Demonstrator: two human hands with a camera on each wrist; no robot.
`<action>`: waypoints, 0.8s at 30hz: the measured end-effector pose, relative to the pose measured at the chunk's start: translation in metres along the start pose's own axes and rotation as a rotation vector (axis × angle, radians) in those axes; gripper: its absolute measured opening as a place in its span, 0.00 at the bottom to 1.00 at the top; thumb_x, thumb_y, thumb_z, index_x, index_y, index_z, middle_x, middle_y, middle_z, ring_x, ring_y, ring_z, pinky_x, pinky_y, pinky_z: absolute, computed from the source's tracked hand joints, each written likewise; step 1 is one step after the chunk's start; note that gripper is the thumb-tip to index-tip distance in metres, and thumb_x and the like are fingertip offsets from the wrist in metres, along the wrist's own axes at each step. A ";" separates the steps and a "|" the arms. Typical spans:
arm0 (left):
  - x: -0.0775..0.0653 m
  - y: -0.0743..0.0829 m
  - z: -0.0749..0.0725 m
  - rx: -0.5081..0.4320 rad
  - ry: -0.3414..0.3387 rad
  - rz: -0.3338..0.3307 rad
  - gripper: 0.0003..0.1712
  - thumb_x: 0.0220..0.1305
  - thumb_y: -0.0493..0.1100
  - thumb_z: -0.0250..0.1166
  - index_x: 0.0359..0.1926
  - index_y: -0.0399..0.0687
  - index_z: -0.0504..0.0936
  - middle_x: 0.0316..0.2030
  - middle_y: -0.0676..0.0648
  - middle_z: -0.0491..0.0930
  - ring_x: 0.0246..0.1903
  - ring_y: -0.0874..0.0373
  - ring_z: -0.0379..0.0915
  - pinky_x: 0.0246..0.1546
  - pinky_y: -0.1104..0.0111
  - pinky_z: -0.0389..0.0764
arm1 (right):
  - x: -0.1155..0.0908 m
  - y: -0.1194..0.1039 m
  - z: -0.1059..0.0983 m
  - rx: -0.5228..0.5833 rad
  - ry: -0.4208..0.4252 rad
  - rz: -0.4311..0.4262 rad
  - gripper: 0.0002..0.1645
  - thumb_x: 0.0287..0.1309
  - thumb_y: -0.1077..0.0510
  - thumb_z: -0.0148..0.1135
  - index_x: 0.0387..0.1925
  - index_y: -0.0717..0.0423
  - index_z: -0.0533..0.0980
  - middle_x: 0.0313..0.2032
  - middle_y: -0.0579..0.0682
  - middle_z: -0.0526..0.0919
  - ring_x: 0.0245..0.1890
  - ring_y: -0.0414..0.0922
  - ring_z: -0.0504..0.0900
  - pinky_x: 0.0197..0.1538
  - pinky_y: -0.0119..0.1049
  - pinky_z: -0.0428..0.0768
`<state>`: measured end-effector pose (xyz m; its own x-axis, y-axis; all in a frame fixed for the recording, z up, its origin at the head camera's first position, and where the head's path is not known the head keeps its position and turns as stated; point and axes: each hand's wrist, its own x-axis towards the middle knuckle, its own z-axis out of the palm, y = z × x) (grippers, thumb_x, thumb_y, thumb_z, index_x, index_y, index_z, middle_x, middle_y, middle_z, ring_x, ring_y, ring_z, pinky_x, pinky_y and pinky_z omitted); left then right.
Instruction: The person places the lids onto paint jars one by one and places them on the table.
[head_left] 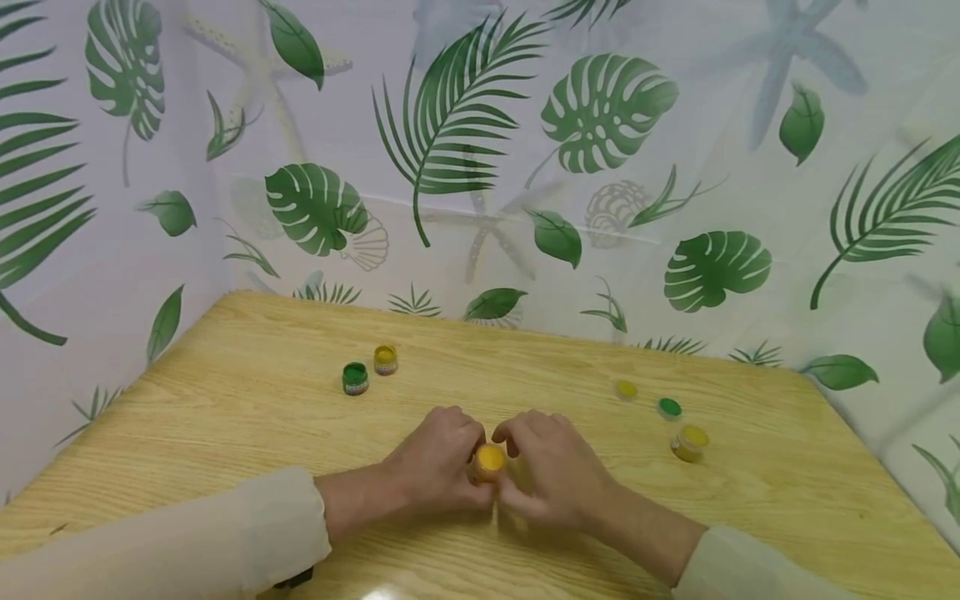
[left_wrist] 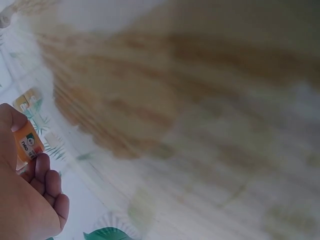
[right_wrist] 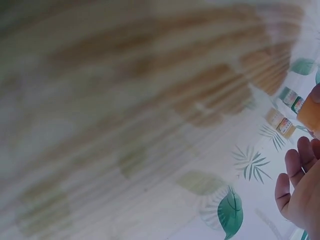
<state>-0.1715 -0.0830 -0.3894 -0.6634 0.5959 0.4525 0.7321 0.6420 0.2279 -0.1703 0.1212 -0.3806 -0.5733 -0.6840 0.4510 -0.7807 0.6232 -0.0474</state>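
Near the front middle of the table, my left hand [head_left: 442, 458] grips a small paint jar [head_left: 490, 457] with an orange top. Its thumb and fingers pinch the orange, labelled jar [left_wrist: 28, 146] from opposite sides in the left wrist view. Just to the right, my right hand [head_left: 551, 467] curves loosely beside the jar. Its thumb lies at the jar's near side, and its bent fingers stand slightly apart from the far side. In the right wrist view the jar [right_wrist: 309, 116] is partly cut off by the frame edge.
Toward the back left of the wooden table [head_left: 262, 375] stand a green paint jar [head_left: 355, 378] and a yellow one [head_left: 386, 360]. To the right lie a yellow lid [head_left: 626, 389] and a green lid [head_left: 669, 407], with another yellow jar [head_left: 689, 442] nearby. Leaf-patterned cloth [head_left: 480, 167] hangs behind.
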 end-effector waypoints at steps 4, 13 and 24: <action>0.000 -0.001 0.000 -0.006 -0.006 -0.006 0.15 0.44 0.52 0.72 0.24 0.49 0.80 0.20 0.56 0.76 0.25 0.65 0.67 0.33 0.74 0.69 | 0.000 0.000 0.001 -0.016 0.012 -0.024 0.17 0.47 0.50 0.62 0.40 0.50 0.76 0.30 0.41 0.76 0.32 0.37 0.70 0.37 0.32 0.68; -0.001 -0.001 -0.001 0.013 -0.005 0.010 0.16 0.45 0.55 0.73 0.23 0.51 0.78 0.18 0.59 0.71 0.25 0.66 0.63 0.35 0.73 0.68 | 0.001 -0.001 0.002 -0.021 0.000 -0.007 0.15 0.48 0.48 0.65 0.36 0.49 0.74 0.29 0.41 0.75 0.33 0.36 0.70 0.38 0.32 0.69; -0.001 0.000 0.000 0.104 0.030 0.059 0.19 0.45 0.58 0.74 0.22 0.50 0.77 0.17 0.58 0.71 0.24 0.65 0.63 0.34 0.72 0.70 | 0.001 0.000 0.004 -0.038 0.026 -0.038 0.14 0.48 0.47 0.65 0.33 0.49 0.73 0.28 0.41 0.73 0.30 0.36 0.68 0.40 0.35 0.72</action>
<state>-0.1712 -0.0835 -0.3901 -0.6139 0.6201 0.4884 0.7484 0.6539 0.1105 -0.1717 0.1192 -0.3840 -0.5367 -0.6974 0.4749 -0.7913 0.6114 0.0035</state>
